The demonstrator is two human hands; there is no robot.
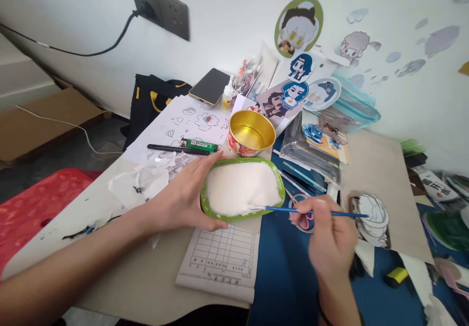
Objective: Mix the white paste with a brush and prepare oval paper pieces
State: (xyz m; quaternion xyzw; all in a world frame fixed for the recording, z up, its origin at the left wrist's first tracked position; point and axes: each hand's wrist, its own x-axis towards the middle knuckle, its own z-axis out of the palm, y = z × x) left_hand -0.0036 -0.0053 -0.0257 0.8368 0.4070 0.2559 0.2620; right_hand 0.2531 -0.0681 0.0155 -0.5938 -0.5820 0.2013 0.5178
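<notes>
A green-rimmed oval container (pixel 280 182) filled with a smooth white substance sits tilted at the centre. My left hand (pixel 186 194) grips its left end, thumb below and fingers above. In my right hand (pixel 330 233) a thin blue brush (pixel 280 209) is pinched near its middle. The brush lies nearly level, its tip at the lower edge of the white surface. Just behind the container stands an open round gold tin (pixel 252 133). Under the container's lower side lies a printed form pad (pixel 223 257).
Crumpled white paper (pixel 146 174), a black pen (pixel 178 149) and a green marker (pixel 200 145) lie at the left. Scissors (pixel 304 218) rest behind my right hand. A phone (pixel 210 87) and glue bottle (pixel 227 94) stand behind, with paper cutouts (pixel 373 213) at the right.
</notes>
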